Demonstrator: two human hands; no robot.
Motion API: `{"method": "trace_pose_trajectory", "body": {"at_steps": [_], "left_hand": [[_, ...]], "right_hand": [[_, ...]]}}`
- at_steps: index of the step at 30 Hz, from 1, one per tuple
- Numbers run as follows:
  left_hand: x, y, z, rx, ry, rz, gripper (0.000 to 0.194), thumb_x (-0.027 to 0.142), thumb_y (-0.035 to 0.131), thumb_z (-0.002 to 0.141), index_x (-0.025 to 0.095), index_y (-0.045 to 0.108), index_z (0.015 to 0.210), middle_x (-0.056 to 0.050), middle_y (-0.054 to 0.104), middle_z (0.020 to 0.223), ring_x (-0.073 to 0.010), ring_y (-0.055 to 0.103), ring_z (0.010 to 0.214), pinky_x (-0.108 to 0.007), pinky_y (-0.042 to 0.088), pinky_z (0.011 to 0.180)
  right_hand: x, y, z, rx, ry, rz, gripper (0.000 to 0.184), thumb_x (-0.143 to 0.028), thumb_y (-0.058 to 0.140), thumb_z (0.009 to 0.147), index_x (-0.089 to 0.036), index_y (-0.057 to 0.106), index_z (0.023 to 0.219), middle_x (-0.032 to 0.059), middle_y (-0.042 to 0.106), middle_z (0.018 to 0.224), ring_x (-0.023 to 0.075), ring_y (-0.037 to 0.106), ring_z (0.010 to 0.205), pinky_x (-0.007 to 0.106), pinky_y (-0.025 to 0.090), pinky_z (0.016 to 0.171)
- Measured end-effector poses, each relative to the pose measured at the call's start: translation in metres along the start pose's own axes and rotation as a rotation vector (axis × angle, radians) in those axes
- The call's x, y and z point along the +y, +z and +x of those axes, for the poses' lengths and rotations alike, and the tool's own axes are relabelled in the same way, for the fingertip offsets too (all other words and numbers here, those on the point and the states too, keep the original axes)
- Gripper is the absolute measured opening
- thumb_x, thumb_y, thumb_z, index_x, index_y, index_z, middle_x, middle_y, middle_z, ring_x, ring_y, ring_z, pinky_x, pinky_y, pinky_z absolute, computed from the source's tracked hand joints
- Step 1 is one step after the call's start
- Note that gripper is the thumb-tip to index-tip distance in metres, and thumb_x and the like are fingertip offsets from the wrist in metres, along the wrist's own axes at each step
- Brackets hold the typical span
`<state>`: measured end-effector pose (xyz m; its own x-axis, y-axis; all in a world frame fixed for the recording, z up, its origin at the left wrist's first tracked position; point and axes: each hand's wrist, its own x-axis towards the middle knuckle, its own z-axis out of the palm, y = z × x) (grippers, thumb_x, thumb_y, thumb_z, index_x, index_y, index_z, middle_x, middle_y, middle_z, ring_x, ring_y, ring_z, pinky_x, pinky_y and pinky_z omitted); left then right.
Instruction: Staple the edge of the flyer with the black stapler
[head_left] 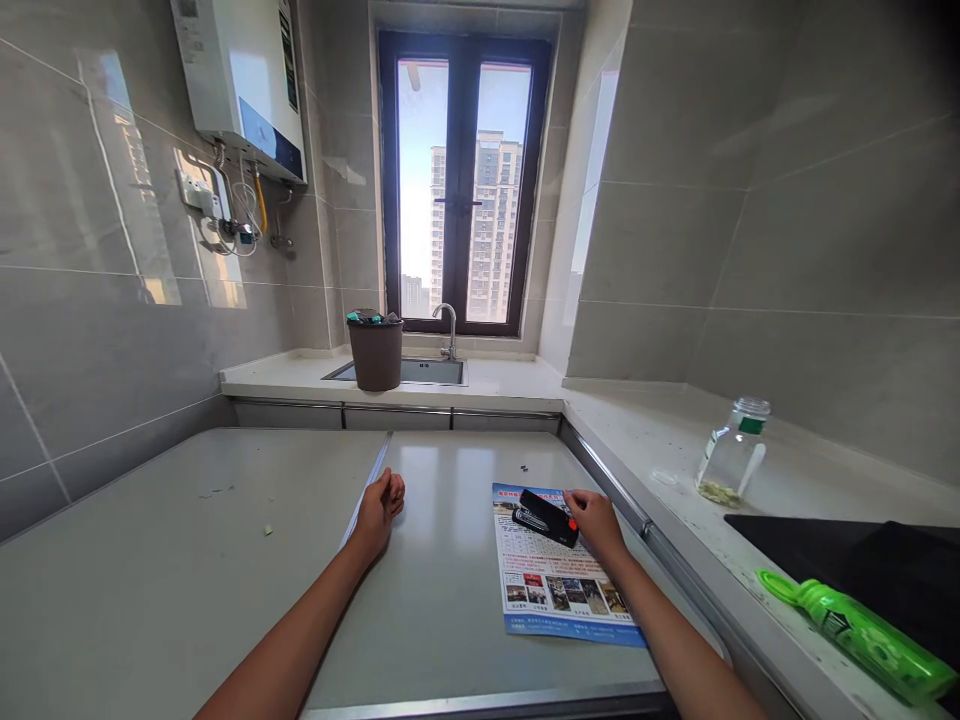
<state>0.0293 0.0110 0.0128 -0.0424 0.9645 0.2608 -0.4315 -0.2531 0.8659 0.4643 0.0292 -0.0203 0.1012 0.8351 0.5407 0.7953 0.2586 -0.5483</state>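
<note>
A black stapler (546,518) lies slantwise on a printed flyer (562,560) with blue edges, on the pale grey tabletop. My right hand (595,522) is over the flyer's upper right corner, fingers curled, right beside the stapler's rear end, where a small red spot shows. Whether these fingers pinch the paper or the stapler is hidden. Well to the left, my left hand (381,510) is closed in a loose fist near the seam strip (367,490), with nothing visible in it. Beyond the flyer lie tiny dark bits (524,468), too small to name.
A white counter (510,376) runs behind and to the right. It bears a brown bin (376,355), a sink (433,372) with a faucet (449,330), a glass jar (727,460) and a green bottle (862,630). Small scraps (268,530) dot the tabletop's left side.
</note>
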Motion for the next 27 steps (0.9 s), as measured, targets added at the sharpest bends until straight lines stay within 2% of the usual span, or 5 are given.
{"method": "trace_pose_trajectory", "body": {"at_steps": [5,16,27], "left_hand": [[0.0011,0.0007,-0.0002,-0.007,-0.004,0.01,0.051,0.052,0.056,0.095,0.019,0.041,0.059,0.003,0.038,0.063,-0.0103,0.029,0.05,-0.025,0.026,0.046],[-0.0003,0.0005,0.0005,-0.001,-0.008,0.01,0.051,0.052,0.059,0.094,0.019,0.041,0.06,0.003,0.039,0.062,-0.0089,0.029,0.049,-0.024,0.024,0.046],[-0.001,0.0018,0.0003,-0.016,-0.007,0.028,0.051,0.052,0.059,0.093,0.019,0.041,0.06,0.004,0.038,0.062,-0.0083,0.026,0.048,-0.024,0.023,0.046]], "right_hand": [[-0.0002,0.0001,-0.0006,-0.001,0.01,-0.015,0.044,-0.043,0.048,0.086,-0.02,0.048,0.049,0.0022,0.052,0.05,0.015,0.042,0.053,0.03,0.027,0.058],[-0.0004,0.0002,-0.0013,-0.002,0.023,-0.004,0.04,-0.041,0.049,0.083,-0.021,0.042,0.049,-0.0009,0.043,0.049,0.0135,0.037,0.054,0.029,0.024,0.057],[0.0013,0.0017,-0.0012,-0.006,0.017,-0.007,0.041,-0.041,0.048,0.084,-0.02,0.045,0.049,-0.0006,0.045,0.05,0.0139,0.039,0.054,0.028,0.025,0.058]]}}
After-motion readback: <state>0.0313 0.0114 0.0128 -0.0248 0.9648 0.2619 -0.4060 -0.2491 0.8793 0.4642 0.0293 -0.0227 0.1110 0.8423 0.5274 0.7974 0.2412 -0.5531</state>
